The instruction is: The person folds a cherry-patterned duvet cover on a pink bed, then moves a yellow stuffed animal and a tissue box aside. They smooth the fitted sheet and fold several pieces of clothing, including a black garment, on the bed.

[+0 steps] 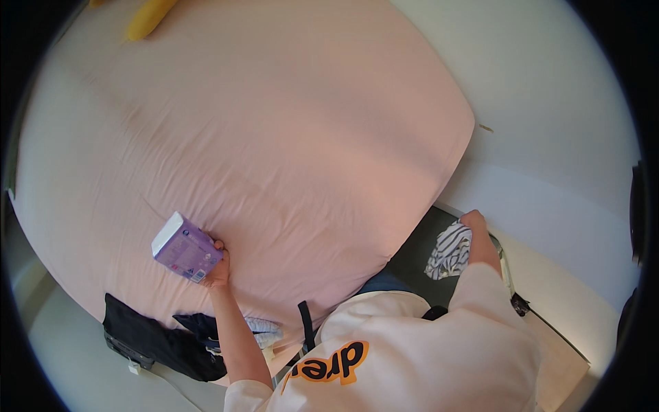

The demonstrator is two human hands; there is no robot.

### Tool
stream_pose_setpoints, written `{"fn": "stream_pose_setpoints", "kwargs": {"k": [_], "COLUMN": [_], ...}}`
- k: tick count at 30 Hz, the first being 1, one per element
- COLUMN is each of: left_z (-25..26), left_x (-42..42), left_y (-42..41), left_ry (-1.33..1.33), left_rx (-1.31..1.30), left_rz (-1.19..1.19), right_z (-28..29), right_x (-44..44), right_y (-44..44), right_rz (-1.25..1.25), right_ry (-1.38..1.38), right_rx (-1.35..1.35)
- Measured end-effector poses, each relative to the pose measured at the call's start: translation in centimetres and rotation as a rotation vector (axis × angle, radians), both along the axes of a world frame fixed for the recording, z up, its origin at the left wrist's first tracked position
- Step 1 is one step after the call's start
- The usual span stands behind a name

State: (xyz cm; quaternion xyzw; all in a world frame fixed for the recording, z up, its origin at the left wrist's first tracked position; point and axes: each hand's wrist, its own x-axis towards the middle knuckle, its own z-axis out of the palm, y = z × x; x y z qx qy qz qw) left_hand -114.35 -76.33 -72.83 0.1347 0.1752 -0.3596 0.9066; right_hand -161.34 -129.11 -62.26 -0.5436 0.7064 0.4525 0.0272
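My left hand (218, 265) grips one end of a purple-and-white plastic-wrapped pack of tissues (188, 248). It holds the pack over the near part of a bed with a pink fitted sheet (319, 154). Off to the right, beyond the bed's corner, my right hand (474, 220) clutches a bunched striped cloth (449, 251), white with dark stripes. The cloth hangs down over a dark grey surface between the bed and the wall. My fingers partly hide its upper edge.
Black clothing (159, 335) lies on the bed's near left edge, with a light blue bunched fabric (265, 331) beside it. A white cable (172, 386) runs below. At the far left is a yellow plush-like object (149, 20). A pale wall (545, 129) borders the right. A wooden-topped cabinet (558, 355) stands lower right.
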Motion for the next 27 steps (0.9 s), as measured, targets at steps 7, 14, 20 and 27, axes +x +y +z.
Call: {"fn": "stream_pose_setpoints", "kwargs": {"k": [7, 14, 20, 27], "left_z": [2.6, 6.1, 6.1, 7.4], "left_x": [-0.3, -2.0, -2.8, -2.9], "left_y": [-0.9, -2.9, -3.8, -3.5], "left_ry": [0.008, 0.054, 0.15, 0.117], "left_rx": [-0.083, -0.075, -0.011, 0.26], "left_rz": [-0.07, 0.091, 0.072, 0.004], "right_z": [4.6, 12.0, -3.6, -7.7], "right_x": [10.9, 35.8, 40.3, 11.7], "right_y": [-2.9, 2.6, -1.2, -13.6], "right_rz": [-0.476, 0.554, 1.369, 0.39], "right_ry": [-1.174, -1.862, -1.303, -0.617], "right_rx": [0.173, 0.267, -0.333, -0.592]}}
